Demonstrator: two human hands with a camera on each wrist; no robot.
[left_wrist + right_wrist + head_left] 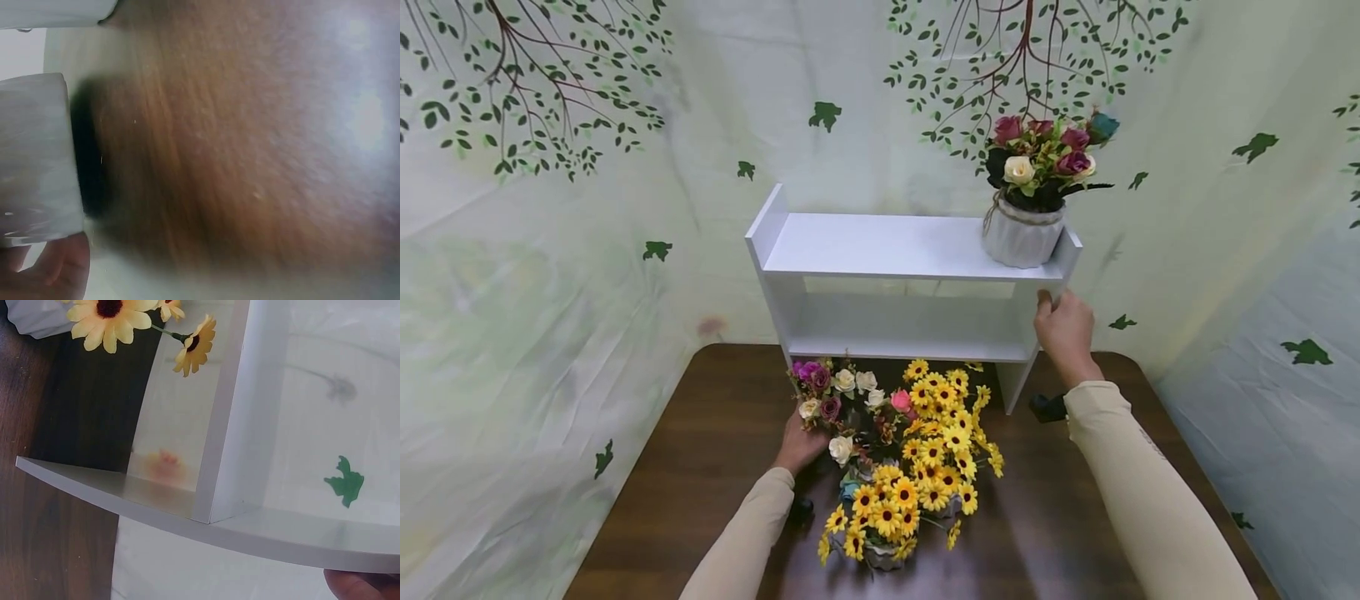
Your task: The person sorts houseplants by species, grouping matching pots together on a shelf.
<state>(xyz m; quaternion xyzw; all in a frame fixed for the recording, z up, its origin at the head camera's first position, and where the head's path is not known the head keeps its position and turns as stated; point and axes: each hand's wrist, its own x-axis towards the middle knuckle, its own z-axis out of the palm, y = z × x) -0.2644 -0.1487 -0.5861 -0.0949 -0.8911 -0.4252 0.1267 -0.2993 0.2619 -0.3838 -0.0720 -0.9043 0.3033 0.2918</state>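
Observation:
My left hand (801,446) is at a bunch of purple and cream artificial roses (820,387), in front of the shelf's left side. The left wrist view shows the fingers (70,265) against a whitish flower pot (37,156), which the roses hide in the head view. At the white two-tier shelf (880,242), my right hand (1067,333) holds the right side panel, its fingers curled at the edge. In the right wrist view only part of that hand (359,586) shows beside the panel (169,525).
A white pot (1022,237) of mixed roses stands on the top tier's right end. Yellow daisy-like flowers (887,504) in pots crowd the brown table (700,467) before the shelf. A dark object (1047,408) lies near the shelf's right foot. A leaf-printed cloth (880,100) hangs behind.

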